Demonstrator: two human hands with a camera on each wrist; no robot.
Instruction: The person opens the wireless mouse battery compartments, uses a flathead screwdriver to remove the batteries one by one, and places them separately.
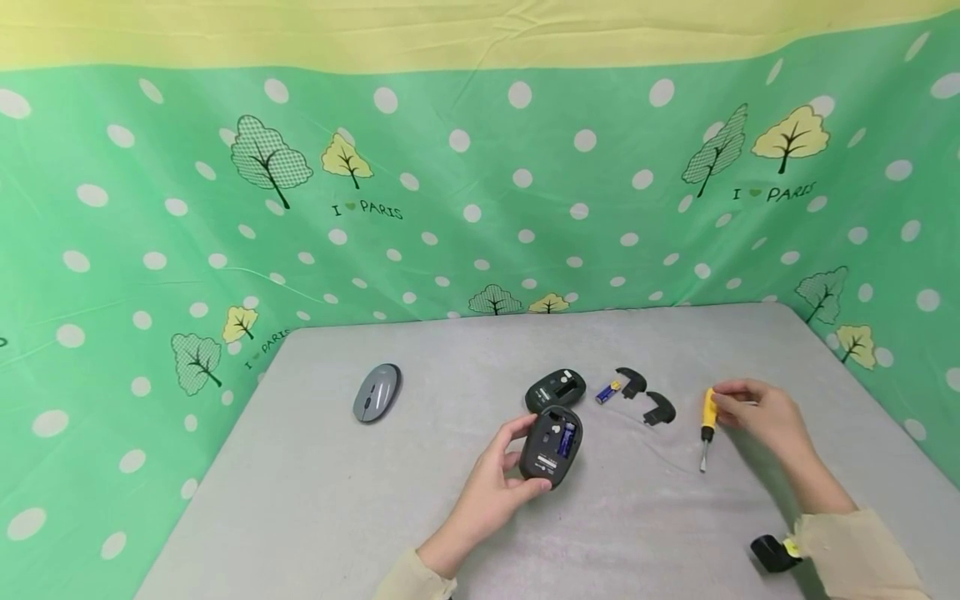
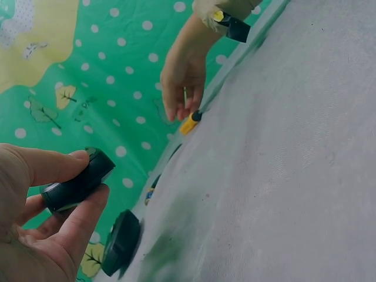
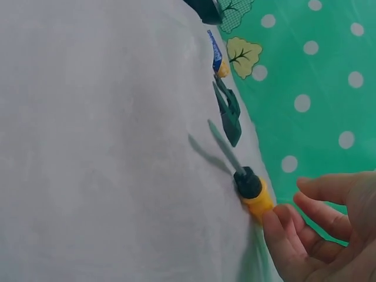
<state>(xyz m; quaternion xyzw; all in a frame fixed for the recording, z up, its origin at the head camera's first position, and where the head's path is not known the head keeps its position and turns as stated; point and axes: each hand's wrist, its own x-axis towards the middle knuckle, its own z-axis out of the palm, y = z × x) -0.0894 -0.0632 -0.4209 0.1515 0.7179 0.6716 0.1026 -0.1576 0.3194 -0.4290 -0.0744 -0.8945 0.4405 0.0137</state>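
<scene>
My left hand (image 1: 491, 471) grips a black computer mouse (image 1: 551, 457) by its sides, underside up, raised off the table. A blue battery (image 1: 566, 439) sits in its uncovered compartment. In the left wrist view the thumb and fingers clasp the mouse (image 2: 82, 182) from opposite edges. My right hand (image 1: 768, 421) is at a screwdriver (image 1: 708, 414) with a yellow handle, which lies on the table. In the right wrist view, fingertips (image 3: 271, 220) meet the screwdriver handle (image 3: 258, 205), while the hand stays spread, with a gap between thumb and fingers.
Behind the held mouse, a second black mouse (image 1: 545, 392) lies underside up, its compartment uncovered. Right of it are a blue and yellow battery (image 1: 608, 392) and two black covers (image 1: 632, 382), (image 1: 660, 409). A grey mouse (image 1: 377, 392) is at left. A patterned curtain (image 1: 480, 208) borders the table (image 1: 315, 500).
</scene>
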